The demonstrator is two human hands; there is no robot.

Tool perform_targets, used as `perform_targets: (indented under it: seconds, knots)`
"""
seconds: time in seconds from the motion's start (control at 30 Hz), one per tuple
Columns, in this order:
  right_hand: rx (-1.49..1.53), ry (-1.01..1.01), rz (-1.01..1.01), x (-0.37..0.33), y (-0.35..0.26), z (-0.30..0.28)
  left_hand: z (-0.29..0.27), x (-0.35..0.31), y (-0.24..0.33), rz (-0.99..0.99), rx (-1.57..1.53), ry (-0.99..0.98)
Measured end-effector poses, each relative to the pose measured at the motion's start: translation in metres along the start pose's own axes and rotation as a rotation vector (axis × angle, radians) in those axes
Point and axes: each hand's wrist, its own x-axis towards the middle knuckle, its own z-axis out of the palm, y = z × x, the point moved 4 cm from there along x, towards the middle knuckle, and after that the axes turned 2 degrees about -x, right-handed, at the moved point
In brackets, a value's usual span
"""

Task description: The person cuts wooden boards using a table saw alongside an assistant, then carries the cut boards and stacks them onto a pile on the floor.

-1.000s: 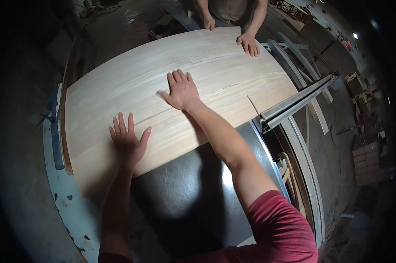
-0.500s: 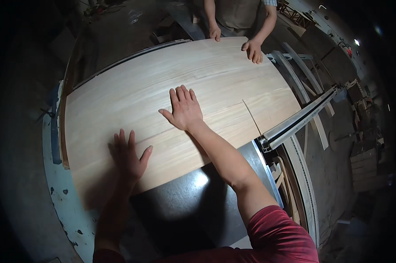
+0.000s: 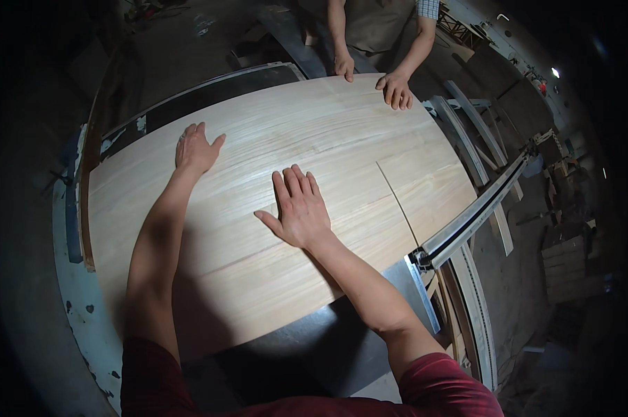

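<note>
A wide pale wooden panel (image 3: 356,139) lies flat on a dark metal machine table (image 3: 286,365). My right hand (image 3: 301,212) rests flat on its middle, fingers stretched out and thumb apart. Close to the panel's far-left edge, my left hand (image 3: 197,151) lies on the wood with the thumb spread; neither hand holds anything. A thin straight cut (image 3: 397,201) runs in from the near edge on the right, partway across. Opposite me, a co-worker's hands (image 3: 396,90) touch the panel's far edge and corner.
A metal rail (image 3: 474,208) reaches over the panel's near-right corner. Beyond it are metal arms (image 3: 460,139) and a slotted side rail (image 3: 477,316). A pale, chipped machine edge (image 3: 84,306) borders the left. Stacked boxes (image 3: 566,257) stand at the right.
The panel has shifted toward me, baring more dark table along its far edge. My left hand has moved far forward across the wood; my right hand has come slightly nearer.
</note>
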Motion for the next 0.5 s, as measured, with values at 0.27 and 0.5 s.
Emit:
perform_targets:
  seconds: [0.27, 0.5]
  knots:
    - [0.021, -0.046, 0.013, 0.007, -0.002, 0.002, 0.004, 0.092, -0.036, -0.137, 0.099, -0.135]
    - [0.03, -0.088, 0.027, 0.018, 0.0, -0.005, 0.007, 0.1, -0.039, -0.152, 0.096, -0.134]
